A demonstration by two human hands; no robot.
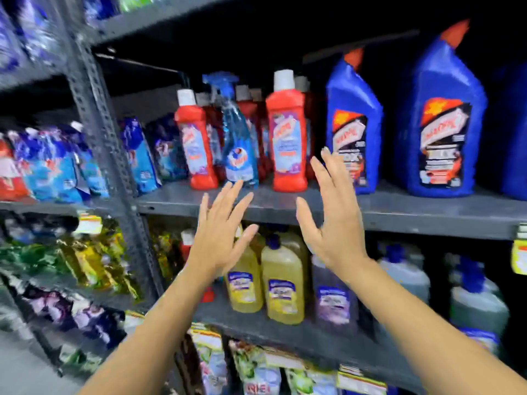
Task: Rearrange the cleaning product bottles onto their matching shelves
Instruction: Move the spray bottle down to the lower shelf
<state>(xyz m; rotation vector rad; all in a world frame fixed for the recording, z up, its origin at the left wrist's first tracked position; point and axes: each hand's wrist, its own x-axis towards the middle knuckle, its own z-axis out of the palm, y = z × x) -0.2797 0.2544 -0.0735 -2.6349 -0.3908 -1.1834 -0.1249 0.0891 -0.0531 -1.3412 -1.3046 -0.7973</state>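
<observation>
Both empty hands, left hand (221, 238) and right hand (332, 220), face spray bottle (238, 143).

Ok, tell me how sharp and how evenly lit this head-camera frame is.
Head view: motion blur smears the pouches at far left and the grey bottles at lower right; the red bottle and both open hands, left hand and right hand, are sharper; the shelf back is near black; the wide-angle lens tilts the shelf upright.

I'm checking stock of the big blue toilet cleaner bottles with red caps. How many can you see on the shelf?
2. One blue bottle stands right of the red bottles; a second blue bottle stands further right. A dark blue shape at the frame's right edge may be another.
</observation>
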